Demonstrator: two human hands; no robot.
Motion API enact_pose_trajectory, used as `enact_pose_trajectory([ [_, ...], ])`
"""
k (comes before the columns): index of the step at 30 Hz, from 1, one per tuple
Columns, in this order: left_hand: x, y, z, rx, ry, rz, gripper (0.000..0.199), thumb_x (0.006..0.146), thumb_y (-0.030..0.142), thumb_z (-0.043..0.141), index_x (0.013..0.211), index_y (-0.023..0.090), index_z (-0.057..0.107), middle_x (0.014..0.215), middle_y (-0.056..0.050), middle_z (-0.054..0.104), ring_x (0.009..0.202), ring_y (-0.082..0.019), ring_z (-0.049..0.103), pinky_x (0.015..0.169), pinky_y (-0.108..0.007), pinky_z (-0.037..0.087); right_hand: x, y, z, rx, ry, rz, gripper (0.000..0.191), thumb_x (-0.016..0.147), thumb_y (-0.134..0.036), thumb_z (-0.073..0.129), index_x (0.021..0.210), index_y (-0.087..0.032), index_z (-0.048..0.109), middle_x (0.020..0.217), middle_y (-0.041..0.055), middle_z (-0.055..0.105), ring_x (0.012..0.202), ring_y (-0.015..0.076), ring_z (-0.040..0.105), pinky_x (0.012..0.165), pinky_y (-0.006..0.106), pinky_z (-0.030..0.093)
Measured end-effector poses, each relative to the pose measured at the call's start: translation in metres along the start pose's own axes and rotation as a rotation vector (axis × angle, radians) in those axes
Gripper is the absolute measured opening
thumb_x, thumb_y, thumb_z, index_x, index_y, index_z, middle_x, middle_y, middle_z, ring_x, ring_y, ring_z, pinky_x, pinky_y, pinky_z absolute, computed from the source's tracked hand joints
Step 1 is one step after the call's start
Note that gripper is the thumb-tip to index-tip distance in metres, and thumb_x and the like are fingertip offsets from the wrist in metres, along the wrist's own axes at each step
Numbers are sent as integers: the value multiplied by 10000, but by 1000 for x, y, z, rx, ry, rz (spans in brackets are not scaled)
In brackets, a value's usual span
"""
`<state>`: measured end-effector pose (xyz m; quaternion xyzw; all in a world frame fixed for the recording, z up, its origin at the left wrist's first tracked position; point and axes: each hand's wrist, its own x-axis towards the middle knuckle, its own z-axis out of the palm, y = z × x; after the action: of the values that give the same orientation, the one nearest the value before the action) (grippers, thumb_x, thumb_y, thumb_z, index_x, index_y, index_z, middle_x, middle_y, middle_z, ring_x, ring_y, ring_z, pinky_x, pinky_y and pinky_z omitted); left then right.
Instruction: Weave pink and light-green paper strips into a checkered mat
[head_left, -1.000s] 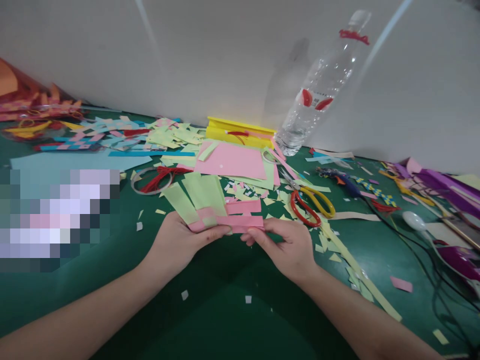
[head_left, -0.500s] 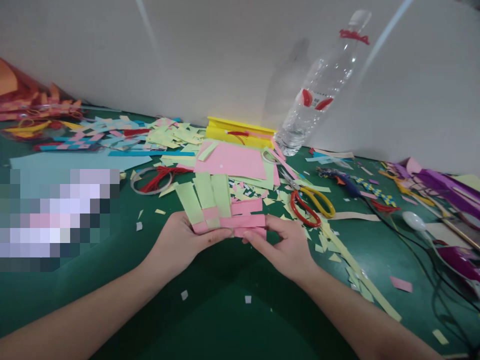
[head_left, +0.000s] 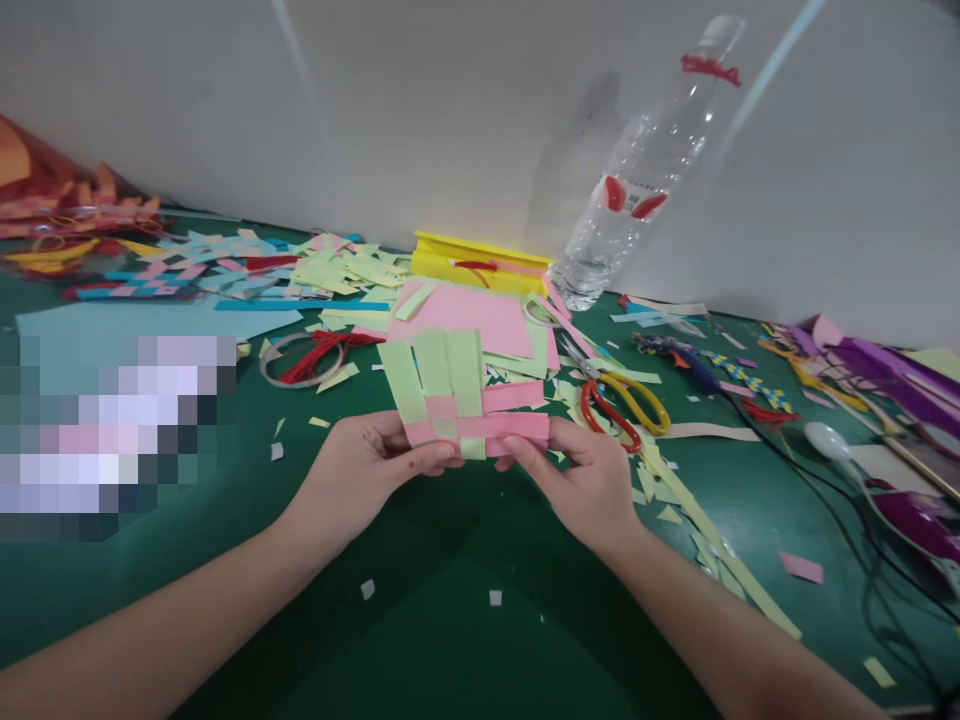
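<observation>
Both hands hold a small weave of pink and pale green paper strips (head_left: 444,410) above the table. My left hand (head_left: 367,462) pinches its lower left edge, thumb in front and the other fingers behind. At the right, my right hand (head_left: 589,470) is closed on the loose ends of the pink strips. Three green strips stick up from the weave, while the pink ones run sideways to the right. Fingers behind the paper are partly hidden. Scissors with red and yellow handles (head_left: 626,400) lie just beyond my right hand.
A clear plastic bottle (head_left: 630,200) leans at the back. Pink paper (head_left: 472,318), a folded yellow sheet (head_left: 442,260) and a tape ring (head_left: 270,362) with red cord lie on the green table (head_left: 420,660). Paper scraps (head_left: 352,268) are scattered around. At right is a purple glue gun (head_left: 915,515) with its cable.
The woven strips and both hands have shifted slightly to the right. The green strips stand more upright, and the lower pink strips now sit closer together at my right fingers.
</observation>
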<state>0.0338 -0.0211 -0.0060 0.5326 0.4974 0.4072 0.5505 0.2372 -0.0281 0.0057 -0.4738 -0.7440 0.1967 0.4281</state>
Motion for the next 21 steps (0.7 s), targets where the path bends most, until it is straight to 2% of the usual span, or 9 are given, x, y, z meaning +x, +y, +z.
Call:
enact_pose_trajectory([
  [9,0,2,-2,47,-30,-5,176,736,325,716,856,199,743,716,-23,755,672,-174,705,651,-249,579,3,3,-2,32,-23,-21,163,837,-267,622,721,-204,718,592,-28,708,530,104,657,501,168,477],
  [17,0,3,0,-3,-106,3,328,704,344,731,996,194,713,931,-58,756,809,-212,712,756,-310,582,1,4,-2,-24,-4,-87,147,838,-269,626,743,-214,724,610,-28,714,522,105,647,499,172,480],
  [21,-1,5,2,-22,-143,10,297,683,308,746,958,197,729,913,-54,759,861,-228,707,801,-332,566,0,4,-3,-50,-13,-130,162,832,-245,633,696,-205,712,613,-28,712,498,97,630,500,171,475],
])
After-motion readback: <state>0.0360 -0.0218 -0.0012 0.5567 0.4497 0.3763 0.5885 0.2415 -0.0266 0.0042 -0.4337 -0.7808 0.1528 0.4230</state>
